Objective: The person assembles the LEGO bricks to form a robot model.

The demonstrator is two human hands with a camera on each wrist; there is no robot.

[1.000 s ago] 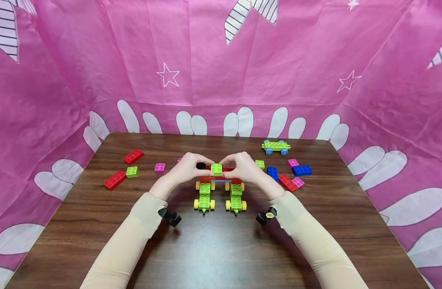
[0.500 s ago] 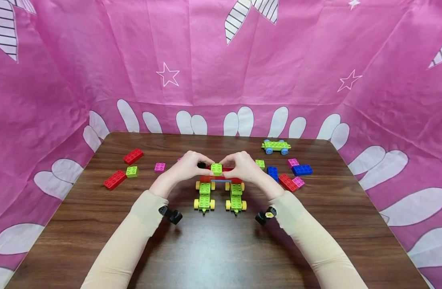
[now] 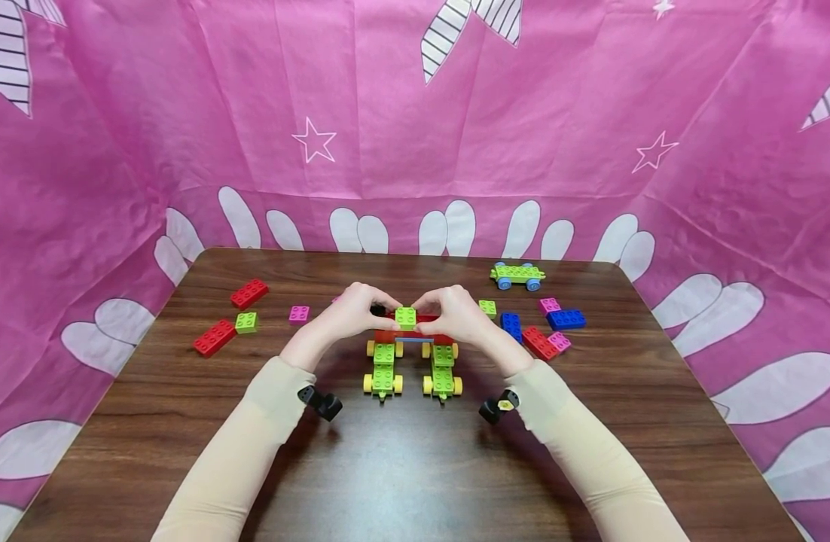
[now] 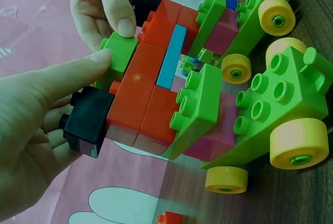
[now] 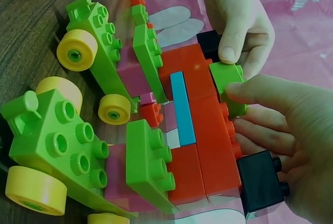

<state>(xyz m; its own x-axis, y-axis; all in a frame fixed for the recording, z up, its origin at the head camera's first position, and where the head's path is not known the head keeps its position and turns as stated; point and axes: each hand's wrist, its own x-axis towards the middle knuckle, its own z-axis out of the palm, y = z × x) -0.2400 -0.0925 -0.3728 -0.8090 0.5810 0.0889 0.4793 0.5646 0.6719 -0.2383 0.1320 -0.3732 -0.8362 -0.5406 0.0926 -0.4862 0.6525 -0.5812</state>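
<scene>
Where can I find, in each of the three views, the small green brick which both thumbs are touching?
Head: the small green brick is slightly below the picture's centre, between the left hand and the right hand.
Left wrist: upper left part, just left of the red bricks.
Right wrist: right of centre, just right of the red bricks.
Shared landmark: the light blue strip against the red bricks.

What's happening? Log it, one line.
left hand: holds green four-stud brick; right hand: holds same brick; brick: between black bricks, atop red bricks; seating: unclear; beneath: two yellow-wheeled green chassis
</scene>
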